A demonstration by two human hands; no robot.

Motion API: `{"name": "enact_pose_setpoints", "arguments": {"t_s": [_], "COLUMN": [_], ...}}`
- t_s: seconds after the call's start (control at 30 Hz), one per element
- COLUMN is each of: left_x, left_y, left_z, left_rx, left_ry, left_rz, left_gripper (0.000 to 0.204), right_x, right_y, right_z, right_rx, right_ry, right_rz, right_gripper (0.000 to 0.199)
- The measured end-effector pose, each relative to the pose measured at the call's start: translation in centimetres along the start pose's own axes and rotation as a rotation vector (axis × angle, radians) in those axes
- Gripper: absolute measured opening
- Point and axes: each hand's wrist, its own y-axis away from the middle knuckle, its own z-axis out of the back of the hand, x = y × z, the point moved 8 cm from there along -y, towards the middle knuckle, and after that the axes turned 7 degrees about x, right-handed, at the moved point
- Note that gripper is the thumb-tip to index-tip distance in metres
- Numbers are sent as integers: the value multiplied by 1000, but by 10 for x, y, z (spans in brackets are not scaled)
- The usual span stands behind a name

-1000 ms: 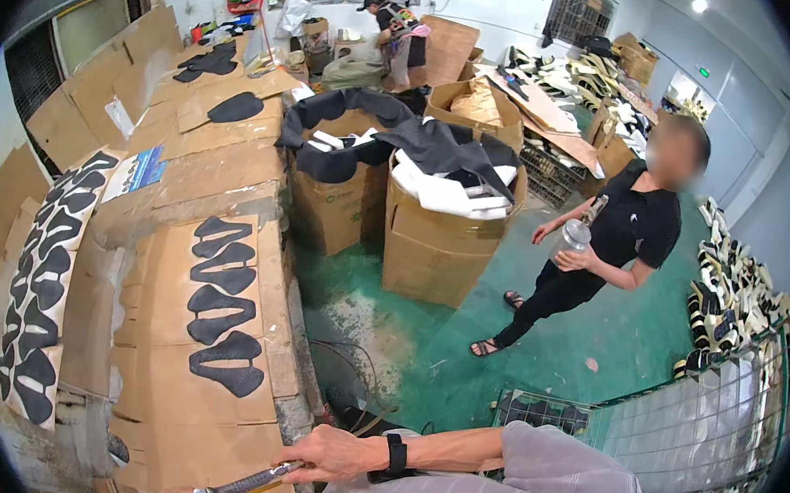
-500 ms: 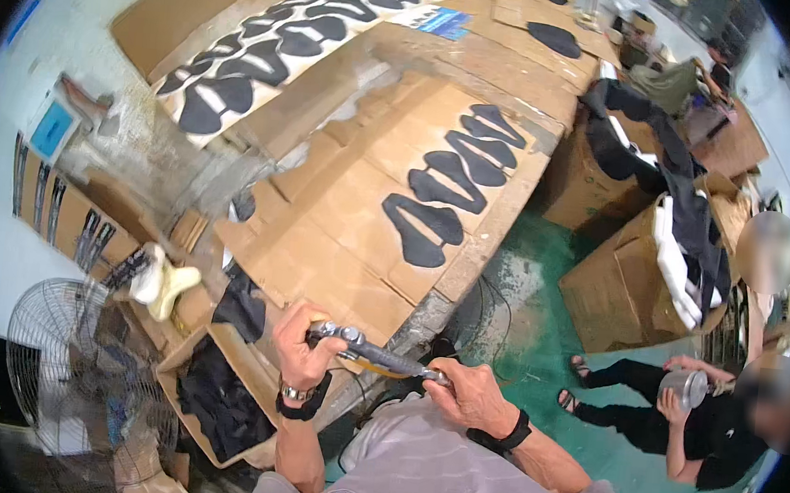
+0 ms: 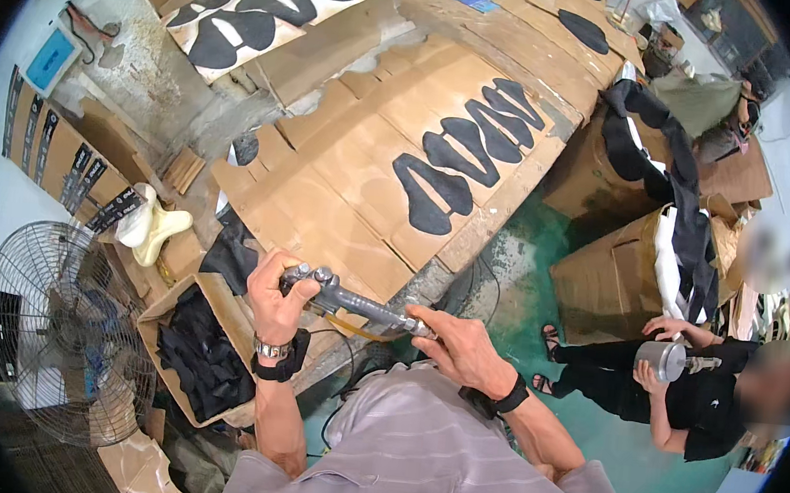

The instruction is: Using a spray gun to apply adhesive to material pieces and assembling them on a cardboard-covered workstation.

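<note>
I hold a grey metal spray gun [image 3: 357, 301] level in front of my chest with both hands. My left hand [image 3: 276, 294], with a watch on its wrist, grips the knobbed end. My right hand [image 3: 462, 344], with a black wristband, closes around the other end near a yellowish hose. Just beyond the gun lies a cardboard-covered table [image 3: 344, 186] carrying several black sole-shaped pieces [image 3: 433, 192] in a row.
A standing fan [image 3: 59, 330] is at my left. An open carton of black pieces [image 3: 202, 356] sits below the table. Another person in black [image 3: 682, 403] holds a metal canister at right on the green floor. Cartons draped with black material [image 3: 638, 258] stand behind.
My view has swung left and down from the room to the table. My left hand has joined my right on the spray gun, which is now closer and level.
</note>
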Motion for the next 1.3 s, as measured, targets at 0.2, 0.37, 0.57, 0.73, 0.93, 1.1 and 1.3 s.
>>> {"name": "enact_pose_setpoints", "arguments": {"t_s": [0.2, 0.37, 0.57, 0.73, 0.93, 1.1, 1.3], "left_x": [20, 34, 47, 69, 74, 88, 121], "left_y": [-4, -2, 4, 8, 3, 8, 20], "left_z": [2, 10, 16, 16, 17, 22, 52], "left_rx": [17, 31, -28, 0, 51, 45, -42], "left_ry": [-42, -75, -111, -160, -62, -254, -431], "left_rz": [160, 276, 365, 453, 532, 458, 479], "left_gripper": [44, 40, 42, 46, 45, 44, 48], "right_x": [-3, 4, -1, -9, -23, -42, -92], "right_y": [-18, -32, -44, -49, -46, -42, -8], "right_z": [-10, -11, -18, -26, -41, -56, -33], "right_rx": [50, -41, -27, 6, 42, 111, -34], "right_ry": [33, 201, 325, 389, 377, 355, 323], "right_rz": [-135, -62, 4, 10, 36, -23, -300], "right_gripper": [46, 43, 38, 34, 26, 28, 27]}}
